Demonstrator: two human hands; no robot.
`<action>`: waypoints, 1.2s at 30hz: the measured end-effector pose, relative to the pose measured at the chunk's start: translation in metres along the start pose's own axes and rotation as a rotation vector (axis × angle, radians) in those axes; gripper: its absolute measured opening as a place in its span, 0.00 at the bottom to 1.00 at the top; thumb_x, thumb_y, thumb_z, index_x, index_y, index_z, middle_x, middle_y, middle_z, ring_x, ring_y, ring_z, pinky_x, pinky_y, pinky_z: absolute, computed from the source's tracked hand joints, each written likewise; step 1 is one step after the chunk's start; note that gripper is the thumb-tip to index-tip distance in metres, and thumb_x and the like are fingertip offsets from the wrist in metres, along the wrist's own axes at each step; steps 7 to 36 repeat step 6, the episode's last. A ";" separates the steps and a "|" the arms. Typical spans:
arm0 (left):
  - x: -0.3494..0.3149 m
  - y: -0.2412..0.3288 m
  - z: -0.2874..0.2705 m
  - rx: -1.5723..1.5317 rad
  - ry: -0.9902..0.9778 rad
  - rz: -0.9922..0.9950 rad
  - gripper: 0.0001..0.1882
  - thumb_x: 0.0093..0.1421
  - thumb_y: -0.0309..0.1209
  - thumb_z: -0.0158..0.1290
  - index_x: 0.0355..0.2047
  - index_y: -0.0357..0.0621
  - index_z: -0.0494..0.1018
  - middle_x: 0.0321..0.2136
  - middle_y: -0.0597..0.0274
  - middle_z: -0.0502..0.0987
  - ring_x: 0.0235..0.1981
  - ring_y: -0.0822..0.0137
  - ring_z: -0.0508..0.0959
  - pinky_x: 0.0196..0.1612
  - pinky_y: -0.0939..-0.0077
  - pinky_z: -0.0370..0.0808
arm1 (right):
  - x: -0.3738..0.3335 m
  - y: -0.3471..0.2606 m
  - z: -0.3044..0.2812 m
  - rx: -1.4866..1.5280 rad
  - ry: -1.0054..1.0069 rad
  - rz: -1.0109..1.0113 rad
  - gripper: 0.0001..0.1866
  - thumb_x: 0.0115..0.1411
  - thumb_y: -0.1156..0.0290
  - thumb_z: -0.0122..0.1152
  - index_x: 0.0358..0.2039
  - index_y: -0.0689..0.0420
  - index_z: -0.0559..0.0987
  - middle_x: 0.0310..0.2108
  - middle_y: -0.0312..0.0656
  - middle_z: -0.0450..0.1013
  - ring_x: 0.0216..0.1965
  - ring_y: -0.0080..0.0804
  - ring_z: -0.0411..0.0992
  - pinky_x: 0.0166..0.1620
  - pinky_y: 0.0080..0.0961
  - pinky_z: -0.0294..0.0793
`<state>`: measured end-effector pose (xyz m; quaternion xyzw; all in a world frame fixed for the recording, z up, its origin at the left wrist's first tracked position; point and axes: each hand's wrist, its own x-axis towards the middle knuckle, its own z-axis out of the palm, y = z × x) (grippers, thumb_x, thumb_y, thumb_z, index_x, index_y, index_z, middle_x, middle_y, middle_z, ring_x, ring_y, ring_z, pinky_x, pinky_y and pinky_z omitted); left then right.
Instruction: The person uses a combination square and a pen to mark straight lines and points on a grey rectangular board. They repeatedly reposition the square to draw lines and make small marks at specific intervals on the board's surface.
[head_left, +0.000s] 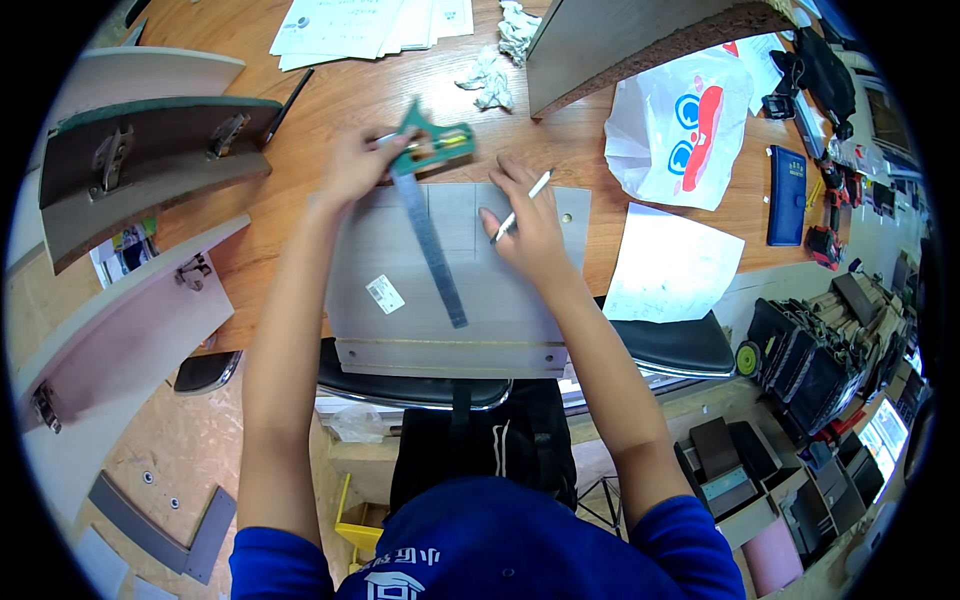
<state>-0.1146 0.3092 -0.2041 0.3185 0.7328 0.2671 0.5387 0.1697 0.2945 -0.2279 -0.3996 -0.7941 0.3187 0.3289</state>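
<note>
A grey panel [510, 300] lies flat on the table before me, with a white label [385, 294] on it and drilled holes near its edges. A combination square [432, 245] with a green head and a steel blade slants across the panel. My left hand [362, 165] grips the square by its green head, just past the panel's far edge. In my right hand [530, 215] is a white pen [522, 205], held between the fingers over the panel's far right part. Faint lines show on the panel beside the blade.
Panels with metal hinges [160, 165] stand at the left. A chipboard-edged panel [640, 50] rises at the far right, by a white plastic bag [650, 130] and a paper sheet [672, 262]. Crumpled tissue [490, 80] and papers [350, 28] lie at the back. Black chairs [670, 345] stand near.
</note>
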 end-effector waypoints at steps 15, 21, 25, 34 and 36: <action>-0.079 -0.059 -0.032 -0.354 0.329 -0.190 0.17 0.73 0.34 0.56 0.55 0.36 0.77 0.39 0.64 0.84 0.31 0.74 0.82 0.38 0.78 0.85 | -0.041 -0.004 -0.011 -0.040 -0.192 -0.005 0.33 0.48 0.65 0.80 0.56 0.51 0.78 0.63 0.52 0.72 0.64 0.56 0.69 0.68 0.61 0.62; -0.079 -0.059 -0.032 -0.354 0.329 -0.190 0.17 0.73 0.34 0.56 0.55 0.36 0.77 0.39 0.64 0.84 0.31 0.74 0.82 0.38 0.78 0.85 | -0.041 -0.004 -0.011 -0.040 -0.192 -0.005 0.33 0.48 0.65 0.80 0.56 0.51 0.78 0.63 0.52 0.72 0.64 0.56 0.69 0.68 0.61 0.62; -0.079 -0.059 -0.032 -0.354 0.329 -0.190 0.17 0.73 0.34 0.56 0.55 0.36 0.77 0.39 0.64 0.84 0.31 0.74 0.82 0.38 0.78 0.85 | -0.041 -0.004 -0.011 -0.040 -0.192 -0.005 0.33 0.48 0.65 0.80 0.56 0.51 0.78 0.63 0.52 0.72 0.64 0.56 0.69 0.68 0.61 0.62; -0.079 -0.059 -0.032 -0.354 0.329 -0.190 0.17 0.73 0.34 0.56 0.55 0.36 0.77 0.39 0.64 0.84 0.31 0.74 0.82 0.38 0.78 0.85 | -0.041 -0.004 -0.011 -0.040 -0.192 -0.005 0.33 0.48 0.65 0.80 0.56 0.51 0.78 0.63 0.52 0.72 0.64 0.56 0.69 0.68 0.61 0.62; -0.079 -0.059 -0.032 -0.354 0.329 -0.190 0.17 0.73 0.34 0.56 0.55 0.36 0.77 0.39 0.64 0.84 0.31 0.74 0.82 0.38 0.78 0.85 | -0.041 -0.004 -0.011 -0.040 -0.192 -0.005 0.33 0.48 0.65 0.80 0.56 0.51 0.78 0.63 0.52 0.72 0.64 0.56 0.69 0.68 0.61 0.62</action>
